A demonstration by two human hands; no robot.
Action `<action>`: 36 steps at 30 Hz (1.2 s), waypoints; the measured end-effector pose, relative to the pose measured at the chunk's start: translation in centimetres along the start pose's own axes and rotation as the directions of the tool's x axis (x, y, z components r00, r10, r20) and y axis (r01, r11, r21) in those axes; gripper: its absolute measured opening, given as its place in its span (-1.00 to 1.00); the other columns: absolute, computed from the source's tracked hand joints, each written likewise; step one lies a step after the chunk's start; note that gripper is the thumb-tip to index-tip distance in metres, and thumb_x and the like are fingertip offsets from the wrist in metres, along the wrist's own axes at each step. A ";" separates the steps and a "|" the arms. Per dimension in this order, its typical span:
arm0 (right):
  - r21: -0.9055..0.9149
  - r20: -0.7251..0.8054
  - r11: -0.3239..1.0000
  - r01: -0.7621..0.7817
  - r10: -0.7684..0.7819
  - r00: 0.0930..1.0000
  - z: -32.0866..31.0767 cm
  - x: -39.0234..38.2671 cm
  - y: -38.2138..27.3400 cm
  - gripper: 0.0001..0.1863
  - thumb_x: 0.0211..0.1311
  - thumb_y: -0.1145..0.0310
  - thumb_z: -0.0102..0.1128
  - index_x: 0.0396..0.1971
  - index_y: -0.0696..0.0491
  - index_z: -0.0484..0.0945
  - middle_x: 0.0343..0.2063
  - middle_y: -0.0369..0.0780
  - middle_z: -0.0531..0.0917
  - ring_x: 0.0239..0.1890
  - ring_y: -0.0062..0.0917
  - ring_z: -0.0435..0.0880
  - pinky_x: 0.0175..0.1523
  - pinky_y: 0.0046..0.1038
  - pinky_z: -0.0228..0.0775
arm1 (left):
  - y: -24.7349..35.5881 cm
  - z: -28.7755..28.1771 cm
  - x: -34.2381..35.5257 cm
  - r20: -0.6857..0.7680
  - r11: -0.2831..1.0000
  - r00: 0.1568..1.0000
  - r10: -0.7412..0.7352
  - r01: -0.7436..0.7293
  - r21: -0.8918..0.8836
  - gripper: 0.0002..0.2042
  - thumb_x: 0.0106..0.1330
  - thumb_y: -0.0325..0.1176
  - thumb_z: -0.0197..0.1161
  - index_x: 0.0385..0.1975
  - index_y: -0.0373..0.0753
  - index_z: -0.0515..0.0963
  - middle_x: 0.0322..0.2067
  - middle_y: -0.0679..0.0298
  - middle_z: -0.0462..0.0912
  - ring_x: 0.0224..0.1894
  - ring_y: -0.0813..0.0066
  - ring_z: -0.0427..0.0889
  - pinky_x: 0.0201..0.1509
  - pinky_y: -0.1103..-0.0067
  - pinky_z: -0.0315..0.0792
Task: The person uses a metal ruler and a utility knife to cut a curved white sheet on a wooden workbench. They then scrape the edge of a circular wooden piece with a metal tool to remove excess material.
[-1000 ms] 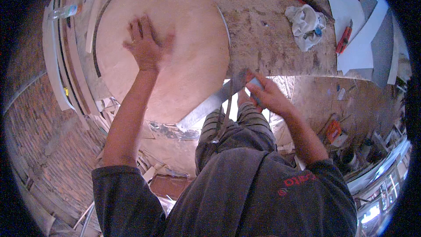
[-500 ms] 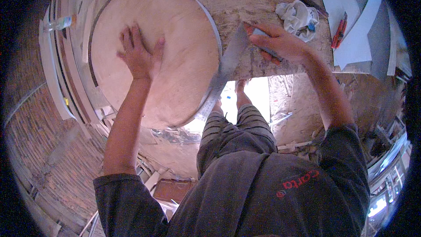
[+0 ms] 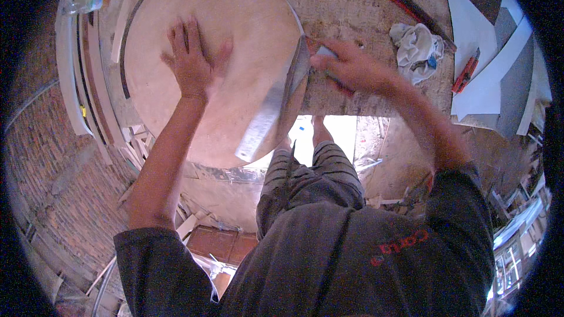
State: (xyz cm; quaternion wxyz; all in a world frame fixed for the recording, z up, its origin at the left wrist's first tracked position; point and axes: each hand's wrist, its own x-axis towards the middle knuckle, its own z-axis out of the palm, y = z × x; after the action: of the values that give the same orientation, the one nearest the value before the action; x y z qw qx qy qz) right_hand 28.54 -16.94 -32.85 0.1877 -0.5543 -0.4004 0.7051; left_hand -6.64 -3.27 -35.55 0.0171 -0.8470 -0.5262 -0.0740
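A large round wooden board point(image 3: 247, 23) lies on the worktable, its near edge overhanging the front. On its face my left hand point(image 3: 192, 61) rests with the fingers spread, holding nothing. Just right of the board, my right hand point(image 3: 355, 69) is closed round the handle of a handsaw point(image 3: 264, 118); motion blurs it somewhat. The handle shows orange and pale blue. From my fist the wide metal blade slants toward me and to the left, across the board's right edge, with its tip over the board's near part. Whether its teeth touch the wood I cannot tell.
A red-and-black hammer-like tool point(image 3: 405, 6), a crumpled white cloth point(image 3: 418, 50) and a red utility knife point(image 3: 467, 72) lie at the right. White sheets point(image 3: 479, 35) sit beyond them. Long strips point(image 3: 97, 82) and a clear bottle point(image 3: 83, 4) are at the left.
My right hand and the saw have moved left, and the blade now overlaps the board's face instead of running alongside its edge. My left hand stays spread on the board. The view has shifted slightly.
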 end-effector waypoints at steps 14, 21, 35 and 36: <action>-0.055 -0.010 0.994 -0.097 0.097 0.995 -2.9 -0.9 -1.5 -0.49 0.66 0.02 0.15 0.40 -0.01 0.47 -0.62 -0.39 0.47 -0.68 -0.70 0.43 -0.61 -0.53 0.25 | -0.2 -0.3 -0.8 0.004 1.000 1.000 -0.017 0.017 0.001 0.03 0.29 0.43 0.29 0.59 -0.20 0.25 0.60 -0.15 0.14 0.65 -0.25 0.05 0.43 -0.53 -0.08; -0.103 0.019 0.989 -0.104 0.106 0.994 -5.9 1.8 -2.8 -0.48 0.64 0.02 0.18 0.40 -0.02 0.48 -0.60 -0.40 0.48 -0.68 -0.71 0.44 -0.65 -0.54 0.28 | 0.1 -0.3 -0.4 -0.005 0.999 1.000 -0.029 0.029 0.022 0.04 0.25 0.46 0.30 0.59 -0.17 0.26 0.58 -0.18 0.17 0.65 -0.26 0.07 0.39 -0.55 -0.04; -0.134 0.043 0.990 -0.045 0.051 0.998 -6.0 3.8 -2.4 -0.39 0.62 -0.02 0.18 0.52 -0.07 0.41 -0.53 -0.42 0.50 -0.65 -0.76 0.42 -0.65 -0.57 0.24 | -0.3 0.6 -0.1 -0.066 0.998 0.997 0.030 -0.027 0.055 0.04 0.26 0.47 0.26 0.58 -0.19 0.27 0.58 -0.17 0.19 0.63 -0.26 0.12 0.37 -0.53 -0.01; -0.152 0.020 0.987 -0.051 0.054 0.998 -6.1 3.4 -3.2 -0.39 0.62 -0.03 0.18 0.51 -0.07 0.42 -0.53 -0.42 0.49 -0.64 -0.76 0.43 -0.64 -0.57 0.25 | -0.4 0.4 -0.4 -0.063 0.998 0.997 0.033 -0.030 0.046 0.04 0.26 0.47 0.26 0.58 -0.19 0.28 0.58 -0.17 0.19 0.63 -0.25 0.12 0.37 -0.53 -0.01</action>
State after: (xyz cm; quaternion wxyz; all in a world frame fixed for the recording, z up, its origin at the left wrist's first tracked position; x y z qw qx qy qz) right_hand 32.57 -10.45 -32.89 0.1217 -0.5686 -0.4403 0.6842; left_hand -7.14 -3.44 -35.98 0.0541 -0.8518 -0.5135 -0.0887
